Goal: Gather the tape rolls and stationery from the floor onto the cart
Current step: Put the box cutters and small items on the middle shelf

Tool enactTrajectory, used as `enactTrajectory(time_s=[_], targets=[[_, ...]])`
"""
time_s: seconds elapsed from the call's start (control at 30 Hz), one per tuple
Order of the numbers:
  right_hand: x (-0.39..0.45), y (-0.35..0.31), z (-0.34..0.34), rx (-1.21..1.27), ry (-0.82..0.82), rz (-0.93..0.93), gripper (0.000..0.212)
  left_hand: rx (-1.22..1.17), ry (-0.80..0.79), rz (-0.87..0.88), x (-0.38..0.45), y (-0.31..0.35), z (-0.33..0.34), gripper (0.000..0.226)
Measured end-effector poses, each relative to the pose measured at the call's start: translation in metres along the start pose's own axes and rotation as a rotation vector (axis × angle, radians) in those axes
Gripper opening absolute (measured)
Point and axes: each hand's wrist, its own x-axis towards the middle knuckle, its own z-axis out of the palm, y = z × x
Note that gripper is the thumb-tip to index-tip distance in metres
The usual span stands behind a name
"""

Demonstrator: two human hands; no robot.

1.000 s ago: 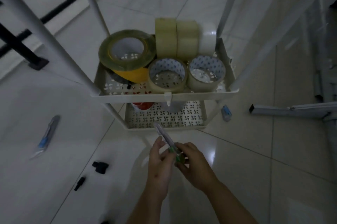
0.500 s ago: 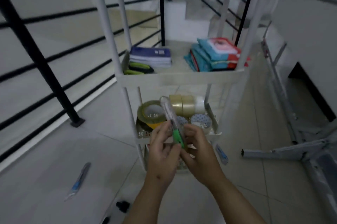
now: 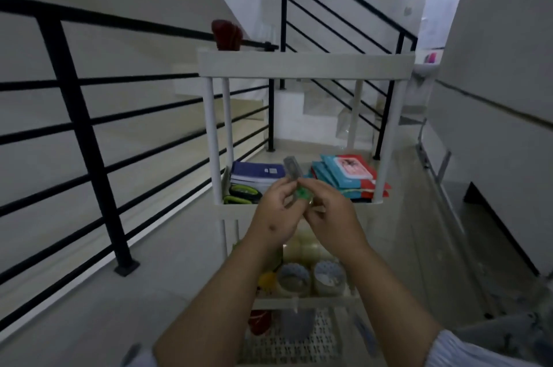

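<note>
Utility knife (image 3: pixel 294 178), green slider: gripped by left hand (image 3: pixel 276 215) and right hand (image 3: pixel 329 214) | held before cart (image 3: pixel 305 66) middle shelf | notebooks (image 3: pixel 257 173) at shelf's left edge.

Both forearms come up from the bottom edge and meet in front of the cart (image 3: pixel 305 67)'s second shelf. Left hand (image 3: pixel 276 217) and right hand (image 3: pixel 327 217) are nearly touching, fingers curled, both pinching the same utility knife (image 3: pixel 294 176) at its green end.

No legible text; white label on blue notebook (image 3: pixel 258 171) too blurred to read.
</note>
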Motion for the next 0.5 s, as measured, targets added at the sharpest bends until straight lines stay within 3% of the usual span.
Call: enactTrajectory(time_s=[0.17,0.5], targets=[[0.024,0.015,0.004,0.029,-0.012,0.013,0.037,0.061,-0.027,-0.040,0.034,-0.004,-0.002,0.028],[0.055,0.037,0.025,-0.080,-0.139,0.205,0.023,0.065,-0.139,-0.412,0.075,-0.017,-0.006,0.025]])
